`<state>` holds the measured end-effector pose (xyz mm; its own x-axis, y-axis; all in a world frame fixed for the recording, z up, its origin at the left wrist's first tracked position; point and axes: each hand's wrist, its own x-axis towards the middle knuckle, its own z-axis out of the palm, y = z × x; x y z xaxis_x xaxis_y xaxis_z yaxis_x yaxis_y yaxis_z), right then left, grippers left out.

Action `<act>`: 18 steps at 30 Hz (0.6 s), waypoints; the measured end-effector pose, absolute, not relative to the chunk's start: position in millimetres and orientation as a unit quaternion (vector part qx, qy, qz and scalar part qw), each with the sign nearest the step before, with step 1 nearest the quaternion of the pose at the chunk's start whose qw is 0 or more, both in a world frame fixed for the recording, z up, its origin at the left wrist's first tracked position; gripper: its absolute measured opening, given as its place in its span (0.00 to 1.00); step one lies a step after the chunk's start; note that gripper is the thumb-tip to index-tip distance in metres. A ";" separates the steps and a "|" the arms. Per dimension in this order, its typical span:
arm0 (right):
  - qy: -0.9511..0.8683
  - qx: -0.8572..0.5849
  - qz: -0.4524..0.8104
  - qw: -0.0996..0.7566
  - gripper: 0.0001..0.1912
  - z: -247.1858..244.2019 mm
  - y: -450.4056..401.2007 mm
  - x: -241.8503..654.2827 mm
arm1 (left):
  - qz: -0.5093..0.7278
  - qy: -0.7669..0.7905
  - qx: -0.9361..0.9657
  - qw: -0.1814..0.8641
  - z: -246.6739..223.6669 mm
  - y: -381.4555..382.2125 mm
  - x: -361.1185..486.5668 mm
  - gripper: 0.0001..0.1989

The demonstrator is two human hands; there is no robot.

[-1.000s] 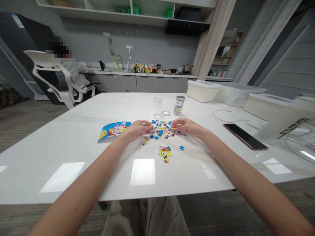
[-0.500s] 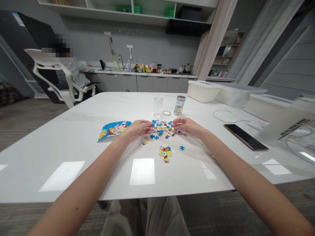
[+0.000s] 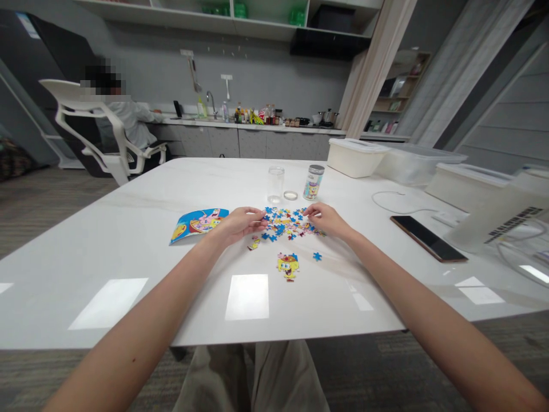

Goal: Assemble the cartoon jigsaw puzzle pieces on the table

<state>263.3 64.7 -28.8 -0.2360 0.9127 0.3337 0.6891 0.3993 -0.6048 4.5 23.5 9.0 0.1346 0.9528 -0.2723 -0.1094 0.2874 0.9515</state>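
Note:
A pile of loose jigsaw puzzle pieces (image 3: 283,222), blue, yellow and pink, lies on the white table. My left hand (image 3: 245,223) rests at the pile's left edge, fingers stretched loosely toward the pieces, nothing visibly held. At the right edge is my right hand (image 3: 326,218), its fingers bent and somewhat apart over the pieces; I see nothing gripped. Nearer to me sits a joined puzzle section (image 3: 287,266) with a yellow cartoon face. One blue piece (image 3: 317,256) lies alone to its right, and a small yellow piece (image 3: 254,244) is below my left hand.
A curved picture sheet (image 3: 199,225) lies left of the pile. Behind it stand a clear jar (image 3: 275,184), a lid ring (image 3: 290,195) and a printed can (image 3: 313,182). A phone (image 3: 428,238), cable and storage boxes (image 3: 357,157) occupy the right. Another person sits far left.
The fingers of my right hand have drawn in and bent more over the pile's right side. My left hand stays nearly in place. The camera view has shifted slightly.

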 end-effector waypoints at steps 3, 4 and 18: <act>-0.777 -0.523 0.128 0.326 0.13 -28.0 63.4 263.5 | 0.416 0.509 0.422 0.624 10.7 22.2 4.2 0.06; -0.777 -0.527 0.121 0.321 0.13 -27.7 63.0 263.6 | 0.418 0.510 0.420 0.624 11.0 21.8 4.2 0.06; -0.777 -0.557 0.111 0.273 0.11 -22.8 57.6 263.1 | 0.434 0.504 0.406 0.627 8.2 22.6 2.8 0.11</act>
<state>263.1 57.6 -22.8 -0.2316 0.9253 0.3003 0.8044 0.3557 -0.4758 2.8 22.6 8.2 0.1165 0.9531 -0.2794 -0.1351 0.2939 0.9462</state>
